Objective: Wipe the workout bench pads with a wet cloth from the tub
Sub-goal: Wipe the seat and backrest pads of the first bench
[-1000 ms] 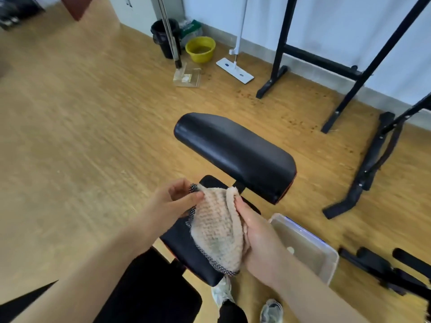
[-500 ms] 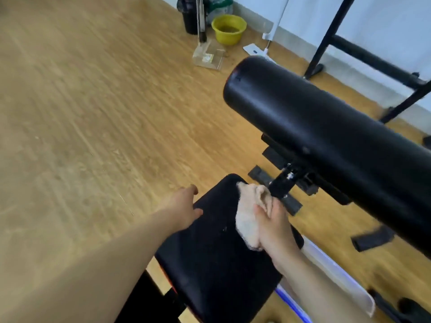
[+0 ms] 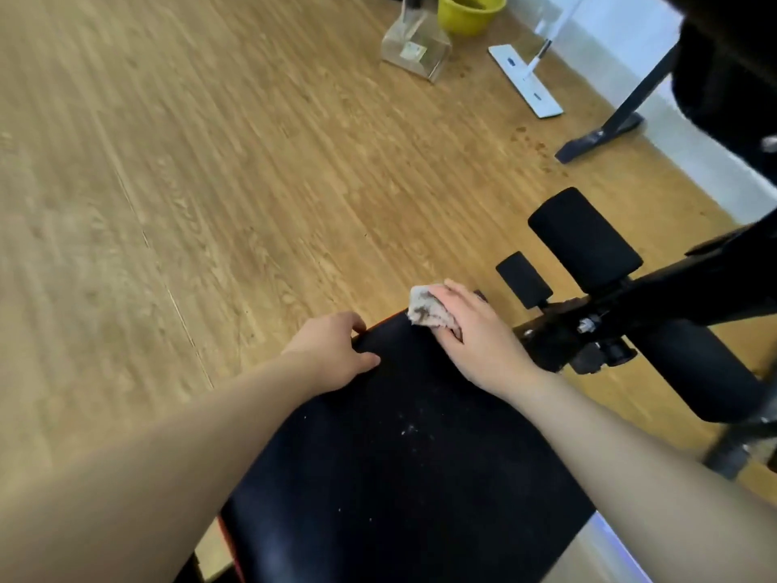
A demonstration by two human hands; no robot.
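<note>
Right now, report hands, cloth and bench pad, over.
Left hand grips pad edge. Right hand holds cloth on pad's far end. White specks mid-pad unwiped. Bench frame just beyond cloth.

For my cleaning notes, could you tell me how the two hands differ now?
The left hand is bare and grips the seat pad by its left edge; the right hand holds a bunched cloth at the pad's far end. The right hand reaches farther forward. Both are on the pad.
</note>
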